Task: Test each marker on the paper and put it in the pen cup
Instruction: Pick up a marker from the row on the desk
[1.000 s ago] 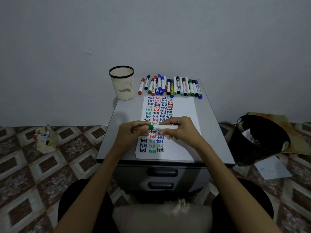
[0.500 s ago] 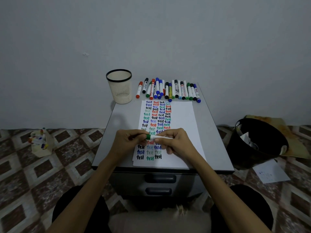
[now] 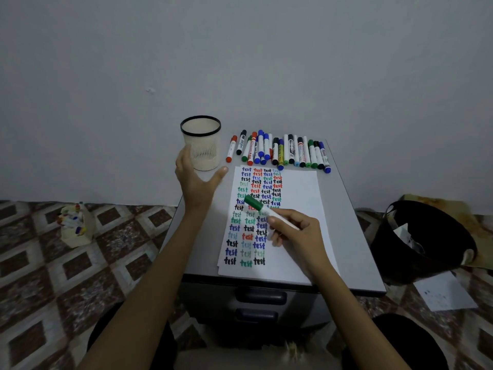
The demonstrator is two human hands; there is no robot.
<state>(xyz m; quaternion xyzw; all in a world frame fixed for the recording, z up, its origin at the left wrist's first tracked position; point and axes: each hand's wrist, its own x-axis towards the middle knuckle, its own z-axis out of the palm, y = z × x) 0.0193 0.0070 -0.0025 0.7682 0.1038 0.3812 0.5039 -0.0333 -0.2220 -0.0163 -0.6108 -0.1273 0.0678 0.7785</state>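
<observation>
Your left hand (image 3: pixel 198 180) has left the marker (image 3: pixel 257 205) and now spreads open beside the cup (image 3: pixel 202 148). Your right hand (image 3: pixel 296 233) grips the marker, capped, over the paper (image 3: pixel 301 198); dropping it in the cup looks next.

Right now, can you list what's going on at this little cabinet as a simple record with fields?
Left hand: open, at the pen cup; contact unclear
Right hand: holds a green marker, cap on, above the paper
Paper: columns of "test" in several colours
Pen cup: upright, no marker showing above its rim
Other markers: a row behind the paper
</observation>
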